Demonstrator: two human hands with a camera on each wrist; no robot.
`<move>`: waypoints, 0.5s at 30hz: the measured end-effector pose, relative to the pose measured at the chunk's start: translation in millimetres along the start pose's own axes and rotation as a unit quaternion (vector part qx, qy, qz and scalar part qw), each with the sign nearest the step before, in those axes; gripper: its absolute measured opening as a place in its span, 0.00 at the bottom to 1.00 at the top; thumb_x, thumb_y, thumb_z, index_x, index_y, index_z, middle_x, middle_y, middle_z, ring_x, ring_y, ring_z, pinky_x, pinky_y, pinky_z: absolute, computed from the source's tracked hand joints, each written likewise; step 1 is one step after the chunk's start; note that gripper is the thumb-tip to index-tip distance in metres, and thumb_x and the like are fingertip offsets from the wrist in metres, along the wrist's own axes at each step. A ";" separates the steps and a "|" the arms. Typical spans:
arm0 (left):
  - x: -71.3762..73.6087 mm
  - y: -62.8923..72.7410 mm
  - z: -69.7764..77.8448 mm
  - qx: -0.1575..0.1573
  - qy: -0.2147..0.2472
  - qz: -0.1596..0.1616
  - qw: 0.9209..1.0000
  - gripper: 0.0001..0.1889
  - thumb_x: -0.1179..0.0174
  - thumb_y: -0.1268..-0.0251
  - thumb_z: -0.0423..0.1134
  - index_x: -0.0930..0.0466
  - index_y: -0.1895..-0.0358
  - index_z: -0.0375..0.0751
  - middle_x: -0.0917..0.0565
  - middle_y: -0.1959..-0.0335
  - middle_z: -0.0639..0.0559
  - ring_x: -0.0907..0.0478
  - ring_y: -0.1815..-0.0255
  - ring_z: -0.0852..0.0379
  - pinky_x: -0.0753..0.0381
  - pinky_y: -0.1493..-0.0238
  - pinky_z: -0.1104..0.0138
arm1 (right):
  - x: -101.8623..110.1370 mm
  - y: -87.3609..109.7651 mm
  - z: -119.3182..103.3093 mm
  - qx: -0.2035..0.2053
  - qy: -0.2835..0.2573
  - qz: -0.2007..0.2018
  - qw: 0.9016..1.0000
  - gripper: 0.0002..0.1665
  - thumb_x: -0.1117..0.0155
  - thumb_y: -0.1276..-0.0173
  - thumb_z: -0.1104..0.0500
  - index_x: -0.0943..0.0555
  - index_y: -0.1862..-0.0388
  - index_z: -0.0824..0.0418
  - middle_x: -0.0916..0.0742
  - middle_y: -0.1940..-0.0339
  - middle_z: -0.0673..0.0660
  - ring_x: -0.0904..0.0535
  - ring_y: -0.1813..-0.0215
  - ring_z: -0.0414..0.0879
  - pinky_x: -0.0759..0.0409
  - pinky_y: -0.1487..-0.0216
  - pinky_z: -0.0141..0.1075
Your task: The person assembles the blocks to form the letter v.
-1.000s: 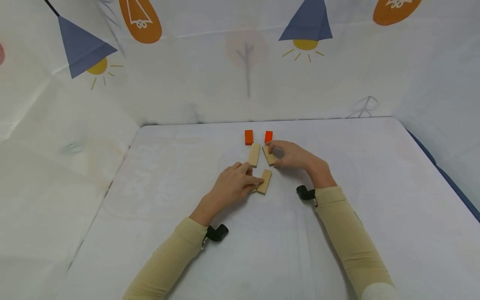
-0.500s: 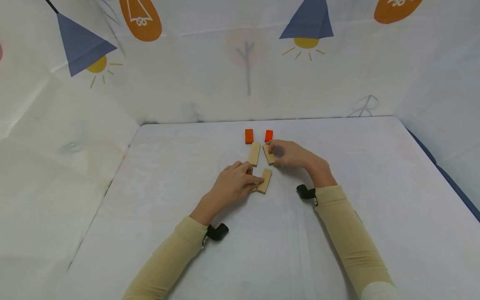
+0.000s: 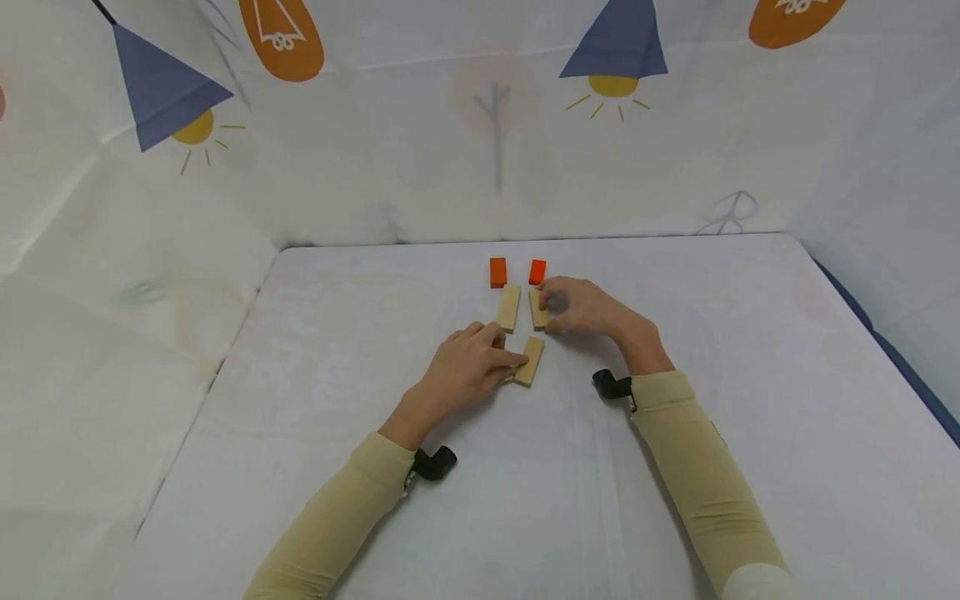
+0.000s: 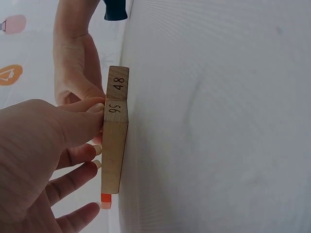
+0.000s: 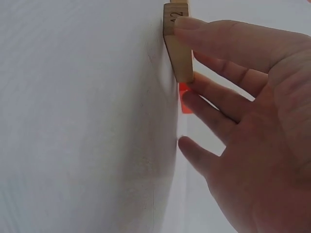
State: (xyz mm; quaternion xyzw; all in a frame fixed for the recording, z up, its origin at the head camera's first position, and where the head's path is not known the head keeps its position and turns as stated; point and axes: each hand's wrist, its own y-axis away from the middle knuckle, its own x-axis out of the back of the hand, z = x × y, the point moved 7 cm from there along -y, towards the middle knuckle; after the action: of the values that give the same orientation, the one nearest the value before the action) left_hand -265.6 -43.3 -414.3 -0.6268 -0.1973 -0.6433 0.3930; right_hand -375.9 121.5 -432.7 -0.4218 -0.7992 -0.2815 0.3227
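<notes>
My left hand [image 3: 465, 363] rests its index fingertip on a pale wooden block [image 3: 529, 362] marked 48. In the left wrist view its thumb touches the top of a second numbered wooden block [image 4: 114, 150], which the hand mostly hides from the head view. The other left fingers spread loosely beside it. Farther back, my right hand [image 3: 581, 307] holds a third wooden block [image 3: 538, 310] flat on the table, thumb at its near numbered end [image 5: 176, 22] and a finger toward the far end. Another wooden block [image 3: 508, 308] lies to its left.
Two small orange-red blocks, left [image 3: 498, 272] and right [image 3: 537, 272], lie beyond the wooden ones. They sit near the back edge of the white-covered table [image 3: 360, 333]. A printed white cloth [image 3: 420, 150] hangs behind the table.
The right hand has turned its wooden block slightly, so it slants less and its far end has shifted right. The left hand and the other blocks keep their places.
</notes>
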 end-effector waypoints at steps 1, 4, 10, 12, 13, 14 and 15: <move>0.2 0.3 -0.1 0.000 0.000 0.001 1.000 0.13 0.36 0.32 0.46 0.14 0.48 0.67 0.23 0.59 0.56 0.28 0.59 0.57 0.29 0.64 0.67 | 0.5 0.0 -0.5 0.001 0.000 0.002 1.000 0.18 0.28 0.44 0.59 0.21 0.54 0.54 0.25 0.30 0.54 0.37 0.25 0.54 0.43 0.22 0.56; 0.3 0.8 -0.6 0.000 0.001 0.001 1.000 0.13 0.37 0.32 0.46 0.14 0.48 0.67 0.23 0.59 0.56 0.28 0.59 0.57 0.29 0.64 0.67 | 1.2 0.3 -0.3 0.000 0.000 0.002 1.000 0.19 0.28 0.44 0.59 0.21 0.53 0.54 0.24 0.33 0.54 0.34 0.28 0.53 0.41 0.24 0.57; -0.5 0.5 -1.8 -0.001 0.003 0.003 1.000 0.13 0.37 0.31 0.46 0.14 0.47 0.67 0.22 0.59 0.56 0.28 0.59 0.57 0.29 0.65 0.67 | 2.6 1.1 -0.2 -0.001 -0.011 0.006 1.000 0.19 0.27 0.45 0.60 0.22 0.54 0.55 0.22 0.38 0.54 0.32 0.34 0.52 0.37 0.27 0.55; -0.7 0.4 -2.7 -0.001 0.000 0.004 1.000 0.13 0.37 0.31 0.46 0.14 0.47 0.68 0.22 0.59 0.56 0.28 0.59 0.57 0.29 0.65 0.67 | 3.2 0.8 -0.6 0.003 -0.020 0.012 1.000 0.19 0.27 0.46 0.60 0.21 0.56 0.56 0.22 0.40 0.54 0.32 0.35 0.52 0.36 0.28 0.55; -1.2 0.1 -2.8 -0.001 0.000 0.004 1.000 0.13 0.37 0.31 0.46 0.14 0.47 0.68 0.22 0.59 0.56 0.28 0.59 0.57 0.29 0.65 0.67 | 3.4 1.7 -0.4 0.003 -0.026 0.015 1.000 0.19 0.27 0.46 0.60 0.21 0.56 0.56 0.22 0.41 0.54 0.31 0.36 0.52 0.36 0.29 0.54; -1.4 0.0 -2.8 0.000 0.000 0.004 1.000 0.13 0.37 0.31 0.46 0.14 0.47 0.68 0.22 0.59 0.56 0.28 0.59 0.57 0.29 0.65 0.67 | 3.3 2.0 0.1 0.005 -0.030 0.016 0.999 0.18 0.26 0.46 0.60 0.21 0.56 0.56 0.21 0.42 0.53 0.31 0.36 0.52 0.35 0.30 0.54; -1.6 0.0 -2.9 0.001 0.001 0.004 1.000 0.13 0.37 0.31 0.46 0.14 0.47 0.68 0.22 0.59 0.56 0.28 0.59 0.57 0.29 0.65 0.67 | 3.2 2.5 0.4 0.006 -0.033 0.018 0.999 0.18 0.26 0.46 0.60 0.22 0.56 0.56 0.21 0.42 0.53 0.31 0.37 0.51 0.35 0.31 0.53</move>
State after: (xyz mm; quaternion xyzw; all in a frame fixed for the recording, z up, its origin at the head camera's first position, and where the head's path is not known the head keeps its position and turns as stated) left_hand -267.6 -45.0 -416.2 -0.6267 -0.1947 -0.6419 0.3966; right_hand -375.2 124.6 -430.1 -0.4432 -0.8034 -0.2569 0.3035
